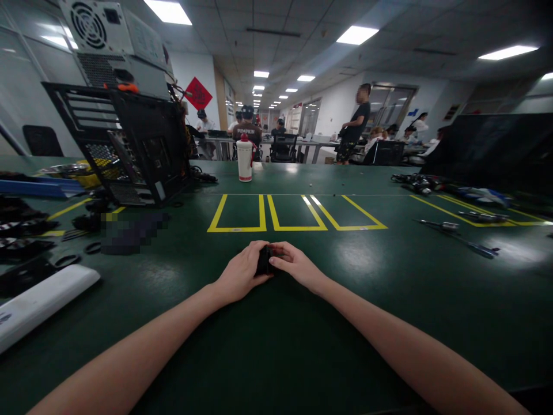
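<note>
Both of my hands meet at the middle of the dark green table [302,346], wrapped around a small black object [264,260] that rests on the surface. My left hand [241,274] curls round its left side. My right hand [295,265] covers its right side with fingers closed over the top. Most of the object is hidden, so I cannot tell what it is. Just beyond the hands lie three yellow taped rectangles [295,212].
An open black computer case [129,147] with a grey power supply [110,43] on top stands at the back left. A white bottle [245,160] stands behind the rectangles. Screwdrivers [458,233] lie at right, a white bar [41,302] and black parts at left. People work at far desks.
</note>
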Motion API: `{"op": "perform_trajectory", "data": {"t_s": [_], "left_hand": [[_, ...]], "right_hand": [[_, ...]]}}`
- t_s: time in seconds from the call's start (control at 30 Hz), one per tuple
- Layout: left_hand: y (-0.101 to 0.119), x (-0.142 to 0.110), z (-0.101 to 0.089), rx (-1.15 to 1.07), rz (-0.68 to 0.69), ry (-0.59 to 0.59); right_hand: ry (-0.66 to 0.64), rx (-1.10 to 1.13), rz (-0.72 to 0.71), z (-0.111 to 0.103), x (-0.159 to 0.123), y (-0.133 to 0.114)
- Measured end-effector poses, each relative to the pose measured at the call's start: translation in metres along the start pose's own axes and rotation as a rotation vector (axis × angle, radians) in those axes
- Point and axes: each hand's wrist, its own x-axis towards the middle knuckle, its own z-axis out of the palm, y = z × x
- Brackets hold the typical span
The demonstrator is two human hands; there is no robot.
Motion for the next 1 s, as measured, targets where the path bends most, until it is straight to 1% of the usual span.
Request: {"op": "perform_trajectory", "data": {"t_s": [0.1,0.17,0.23,0.37,0.47,0.6,0.73,0.9,1.0], "left_hand": [[-0.0001,-0.0003,0.0,0.009,0.013,0.006],[-0.0005,-0.0002,0.0006,0.016,0.018,0.015],[-0.001,0.0001,0.0014,0.022,0.023,0.021],[-0.0014,0.0006,0.0028,0.04,0.031,0.032],[-0.0013,0.0007,0.0032,0.062,0.02,0.033],[0.0,0.0004,0.0024,0.084,0.002,0.026],[0.0018,0.0002,0.0005,0.11,-0.008,0.024],[-0.0001,0.0007,0.0008,0.064,0.016,0.016],[-0.0021,0.0009,0.002,0.029,0.041,-0.002]], "right_hand": [[-0.065,0.034,0.005,-0.0018,-0.0018,-0.0012],[-0.081,0.065,-0.007,-0.0013,-0.0026,0.0],[-0.066,0.08,-0.02,0.0004,-0.0023,0.0023],[0.007,0.061,-0.062,0.0036,0.0009,0.0061],[0.019,0.041,-0.056,0.0034,0.0023,0.0061],[-0.032,0.043,-0.017,0.0007,0.001,0.0045],[-0.085,0.098,-0.04,-0.0001,-0.0006,0.0047],[-0.004,0.046,-0.046,0.0024,0.0011,0.0065],[0.014,0.03,-0.035,0.003,0.0019,0.0059]]}}
